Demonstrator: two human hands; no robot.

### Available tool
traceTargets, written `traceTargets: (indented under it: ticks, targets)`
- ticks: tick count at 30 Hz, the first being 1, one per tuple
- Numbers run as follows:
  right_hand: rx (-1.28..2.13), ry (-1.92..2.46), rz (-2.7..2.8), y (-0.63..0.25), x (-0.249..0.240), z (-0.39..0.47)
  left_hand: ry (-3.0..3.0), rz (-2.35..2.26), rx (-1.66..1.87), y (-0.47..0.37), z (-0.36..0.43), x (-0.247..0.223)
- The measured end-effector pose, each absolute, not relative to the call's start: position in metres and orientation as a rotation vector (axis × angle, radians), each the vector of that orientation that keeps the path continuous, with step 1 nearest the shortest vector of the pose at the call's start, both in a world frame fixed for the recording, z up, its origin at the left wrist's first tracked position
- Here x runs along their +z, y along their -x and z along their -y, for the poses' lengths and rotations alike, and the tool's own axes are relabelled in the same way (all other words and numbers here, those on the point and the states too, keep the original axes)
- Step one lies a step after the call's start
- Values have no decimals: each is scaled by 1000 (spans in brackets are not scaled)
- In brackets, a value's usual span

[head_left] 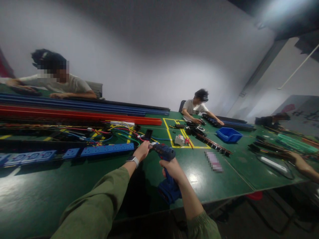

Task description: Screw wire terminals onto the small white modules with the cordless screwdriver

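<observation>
My right hand point(172, 168) is wrapped round the grip of a blue cordless drill point(164, 152), its nose pointing left and away from me. Just ahead of the drill's tip is my left hand point(142, 151), with its fingers closed at the tip. What they pinch is too small to make out. A small black rectangular part point(148, 134) stands just beyond the left fingers, among coloured wires point(119, 129). To the left of this hand lies a long blue socket strip point(107, 150).
Red trunking point(139, 120) and blue strips point(119, 108) lie across the back left. A white circuit breaker point(179, 139) sits within yellow tape; a blue bin point(229, 135) and a phone-like slab point(213, 161) lie further right. Several co-workers sit round the green table point(206, 189).
</observation>
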State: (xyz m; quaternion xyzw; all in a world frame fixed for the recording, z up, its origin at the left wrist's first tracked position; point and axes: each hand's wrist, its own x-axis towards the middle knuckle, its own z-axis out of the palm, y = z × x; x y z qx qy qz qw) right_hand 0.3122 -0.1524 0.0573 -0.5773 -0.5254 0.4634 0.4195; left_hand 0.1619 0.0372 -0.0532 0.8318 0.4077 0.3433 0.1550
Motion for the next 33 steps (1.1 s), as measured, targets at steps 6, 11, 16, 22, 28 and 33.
traceTargets:
  ticks: [6, 11, 16, 22, 28, 33]
  targets:
    - [1153, 1405, 1331, -311, 59, 153, -2368, -1263, 942, -165, -35, -51]
    - [1146, 1417, 1315, -308, 62, 156, -2335, -1278, 917, -166, -35, -48]
    - [1118, 1410, 1293, -305, 65, 159, -2361, -1258, 921, -164, -37, -51]
    - [1136, 1405, 1288, -307, 61, 157, -2342, -1197, 960, -164, -40, -56]
    - [1155, 1417, 1295, -310, 60, 155, -2371, -1208, 923, -163, -43, -59]
    - [1178, 1423, 1290, -311, 60, 154, -2370, -1239, 898, -163, -43, -59]
